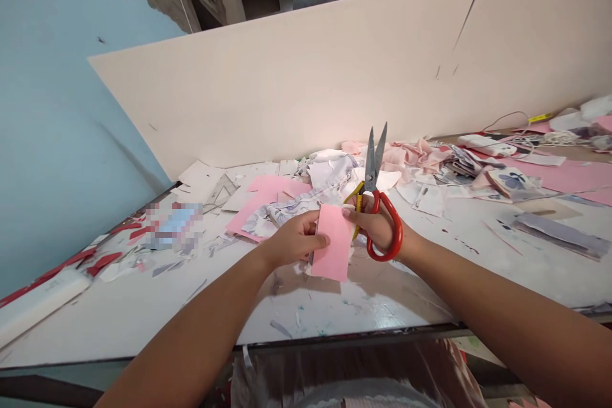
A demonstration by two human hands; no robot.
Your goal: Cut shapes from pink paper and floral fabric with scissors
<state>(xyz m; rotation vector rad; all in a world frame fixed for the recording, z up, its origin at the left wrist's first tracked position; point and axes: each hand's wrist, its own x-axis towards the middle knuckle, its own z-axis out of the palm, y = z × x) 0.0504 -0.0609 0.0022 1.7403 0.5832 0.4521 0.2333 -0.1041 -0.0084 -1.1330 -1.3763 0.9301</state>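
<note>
A rectangular pink piece (331, 243), paper or cloth, is held upright above the table between my two hands. My left hand (297, 239) is closed on its left edge, the thumb lying across the front. The upper right edge is pinched by my right hand (375, 224). That same hand also carries scissors (385, 223) with a red handle, blades pointing up and slightly parted. Beside the scissors, a yellow-handled tool (356, 197) shows between the right fingers; most of it is hidden. Just behind lie a larger pink sheet (268, 194) and crumpled patterned cloth (291, 205).
The white table (157, 322) is littered with scraps. Peach cloth (415, 158) is heaped along the upright board (306, 83) at the back. A white triangular ruler (222, 190) lies left of centre. At right are a folded grey strip (561, 234) and pink sheets (568, 177).
</note>
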